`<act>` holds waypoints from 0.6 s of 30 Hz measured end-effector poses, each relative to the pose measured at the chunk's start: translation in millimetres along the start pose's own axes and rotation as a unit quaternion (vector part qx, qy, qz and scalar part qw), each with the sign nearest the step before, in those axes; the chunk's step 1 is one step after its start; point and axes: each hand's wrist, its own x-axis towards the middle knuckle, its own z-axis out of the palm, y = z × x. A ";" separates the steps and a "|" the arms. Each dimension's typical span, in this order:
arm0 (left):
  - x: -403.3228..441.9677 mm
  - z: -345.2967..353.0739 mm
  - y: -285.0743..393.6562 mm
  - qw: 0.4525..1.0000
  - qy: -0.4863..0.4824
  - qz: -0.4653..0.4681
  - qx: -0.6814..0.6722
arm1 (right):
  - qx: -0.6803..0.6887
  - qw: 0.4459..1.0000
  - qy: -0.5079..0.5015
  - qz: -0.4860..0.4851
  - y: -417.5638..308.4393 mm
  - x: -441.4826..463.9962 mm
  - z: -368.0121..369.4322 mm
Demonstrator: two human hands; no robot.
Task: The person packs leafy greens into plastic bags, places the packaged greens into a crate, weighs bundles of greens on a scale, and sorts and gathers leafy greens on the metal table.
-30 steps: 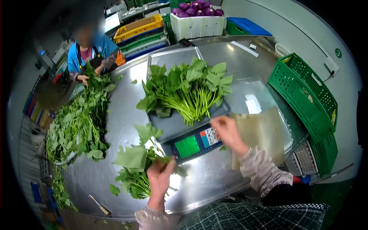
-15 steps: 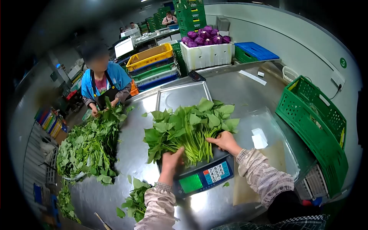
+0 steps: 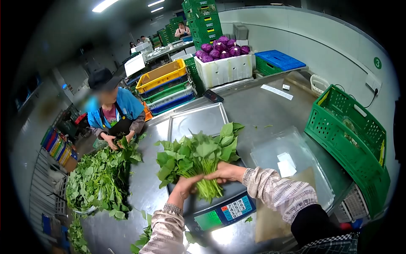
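A bunch of long-stemmed leafy greens [image 3: 205, 150] lies over the digital scale [image 3: 226, 213], leaves pointing away from me and stems toward me. My left hand [image 3: 185, 186] is closed on the left side of the stems. From the right, my right hand [image 3: 228, 172] grips the same stems, its thumb close to my left thumb. Some of the fingers are hidden behind the bunch. The scale's display glows green, but I cannot read it. Loose greens [image 3: 146, 235] lie beside my left forearm.
Across the table [image 3: 139, 186], a co-worker [image 3: 116, 110] handles a large heap of greens [image 3: 101, 180]. Purple cabbages [image 3: 222, 50] fill a white foam box [image 3: 226, 72] at the back. A green crate [image 3: 347, 139] stands right, near clear plastic sheets [image 3: 302, 158]. A metal tray [image 3: 198, 122] lies behind the bunch.
My hands have come together, gathering the spread stems into a tighter bunch. My right hand moved left. The co-worker's hands have shifted slightly, and the camera view has tilted up.
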 end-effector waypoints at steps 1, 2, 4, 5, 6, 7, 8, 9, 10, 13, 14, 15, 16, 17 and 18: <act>-10.5 9.9 1.8 1.000 -0.004 0.018 0.008 | -0.011 1.000 -0.006 0.006 -2.9 -6.5 -0.2; -20.0 21.8 5.4 0.999 -0.008 0.037 0.017 | -0.011 1.000 -0.010 -0.003 -10.3 -22.2 1.8; -36.7 54.8 8.5 0.995 0.012 0.099 0.028 | -0.014 1.000 0.013 0.001 -21.5 -55.8 -0.9; -43.2 68.0 11.6 0.994 -0.010 0.093 0.059 | -0.052 0.998 0.015 0.040 -26.5 -75.5 -6.5; -48.1 81.7 13.9 0.992 -0.032 0.087 0.089 | -0.008 0.998 0.023 0.050 -28.5 -97.6 -9.6; -53.1 98.6 13.0 0.991 -0.063 0.105 0.061 | -0.043 0.997 0.044 0.045 -30.0 -119.9 -13.1; -47.6 114.4 1.7 0.978 -0.105 0.158 0.081 | -0.025 0.997 0.043 0.067 -28.5 -143.2 -19.9; -42.4 130.2 -9.5 0.962 -0.146 0.211 0.096 | -0.072 0.990 0.056 0.108 -33.6 -167.8 -22.7; -51.8 148.4 -10.9 0.948 -0.142 0.200 0.204 | -0.106 0.980 0.076 0.152 -24.7 -189.6 -29.5; -46.0 199.2 -49.5 0.893 -0.156 0.298 0.298 | -0.146 0.965 0.088 0.201 16.7 -243.4 -50.3; -45.8 207.2 -55.5 0.880 -0.166 0.311 0.319 | -0.197 0.968 0.081 0.130 25.9 -256.0 -59.5; -44.8 215.1 -63.9 0.864 -0.176 0.323 0.342 | -0.248 0.964 0.079 0.058 35.0 -268.6 -68.7; -41.6 221.4 -68.5 0.848 -0.185 0.333 0.369 | -0.342 0.932 0.084 -0.084 37.9 -279.2 -74.8; -37.3 227.9 -71.8 0.829 -0.194 0.344 0.397 | -0.296 0.948 0.081 -0.087 45.1 -286.3 -83.8; -32.1 233.2 -72.6 0.809 -0.203 0.350 0.426 | -0.248 0.962 0.077 -0.090 54.0 -292.2 -93.9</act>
